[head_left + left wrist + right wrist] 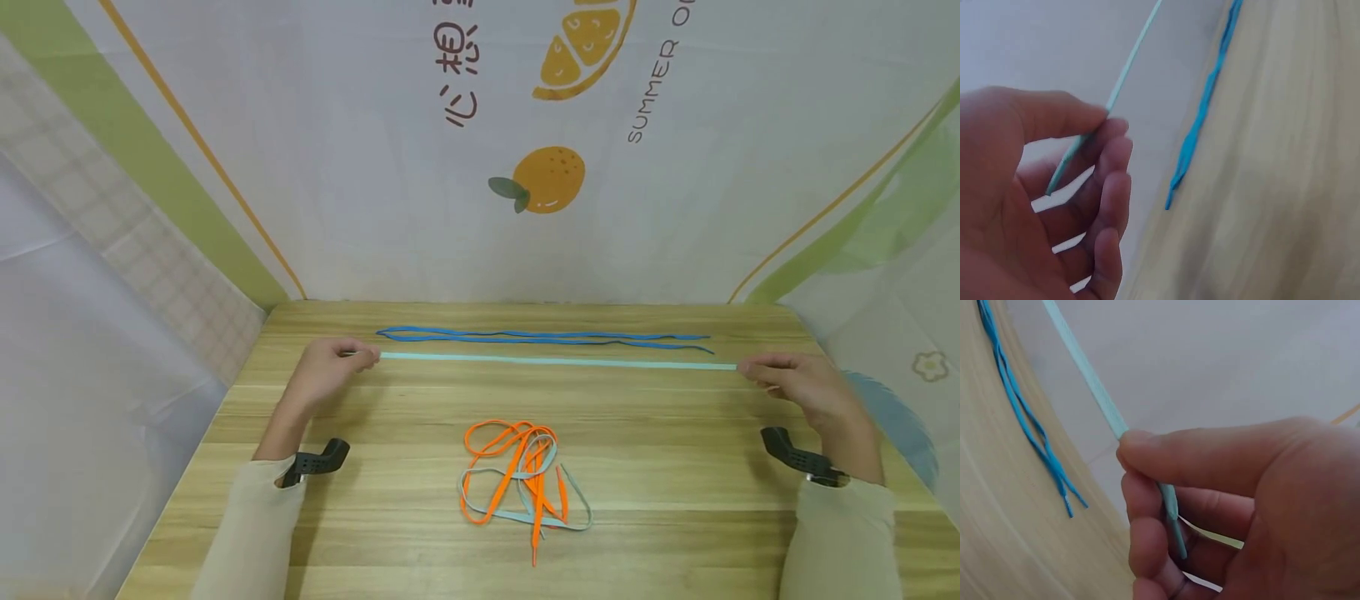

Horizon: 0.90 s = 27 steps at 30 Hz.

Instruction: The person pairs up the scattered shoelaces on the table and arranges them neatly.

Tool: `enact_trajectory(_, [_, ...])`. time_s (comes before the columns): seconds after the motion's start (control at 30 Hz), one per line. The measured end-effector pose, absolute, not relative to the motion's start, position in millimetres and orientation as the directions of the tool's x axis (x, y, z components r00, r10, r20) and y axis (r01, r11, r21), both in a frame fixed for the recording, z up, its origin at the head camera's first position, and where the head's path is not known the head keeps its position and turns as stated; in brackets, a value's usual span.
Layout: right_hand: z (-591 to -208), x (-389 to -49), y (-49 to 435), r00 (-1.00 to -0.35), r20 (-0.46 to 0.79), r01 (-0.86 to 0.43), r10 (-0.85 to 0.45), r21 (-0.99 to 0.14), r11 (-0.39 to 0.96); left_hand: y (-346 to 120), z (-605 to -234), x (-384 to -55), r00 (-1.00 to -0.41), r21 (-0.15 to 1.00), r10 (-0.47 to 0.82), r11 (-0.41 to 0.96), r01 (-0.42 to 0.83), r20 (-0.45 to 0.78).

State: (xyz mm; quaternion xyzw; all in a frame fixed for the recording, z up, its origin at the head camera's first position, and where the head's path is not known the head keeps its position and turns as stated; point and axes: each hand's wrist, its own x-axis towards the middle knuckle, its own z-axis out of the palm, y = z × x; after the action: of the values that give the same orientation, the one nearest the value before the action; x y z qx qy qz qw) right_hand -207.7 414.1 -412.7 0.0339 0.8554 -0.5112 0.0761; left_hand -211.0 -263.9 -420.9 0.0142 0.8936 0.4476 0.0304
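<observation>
A pale mint-green shoelace (558, 361) is stretched straight from hand to hand across the far part of the table. My left hand (335, 367) pinches one end between thumb and index finger; in the left wrist view a short tail of the mint-green shoelace (1065, 164) shows past the grip. At the other end, my right hand (802, 385) pinches it the same way, with the tip of the mint-green shoelace (1172, 506) sticking out below the thumb. Just beyond lies a blue shoelace (517, 337), folded double and roughly parallel to the stretched one.
Nearer the front of the wooden table (390, 533) lies a loose tangle of an orange shoelace (536, 500) and a pale grey-green shoelace (487, 471). A white printed cloth (405, 225) hangs behind the table's back edge. Each wrist wears a black camera mount (324, 458).
</observation>
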Motion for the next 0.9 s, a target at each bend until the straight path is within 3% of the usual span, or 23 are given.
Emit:
enact_trajectory(0.23, [-422, -212, 415, -0.981, -0.195, 0.166, -0.013, -0.868, 0.467, -258, -431, -215, -0.999, 0.732, 0.007, 0.68, -0.032, -0.05])
enact_trajectory(0.67, [-431, -221, 413, -0.971, -0.233, 0.205, 0.057, -0.68, 0.704, -252, -444, -217, -0.997, 0.651, -0.047, 0.755, -0.079, -0.067])
enact_trajectory(0.9, [-439, -222, 408, -0.967, -0.245, 0.217, 0.067, -0.659, 0.72, -249, -448, -217, -0.993, 0.65, -0.053, 0.751, -0.11, -0.106])
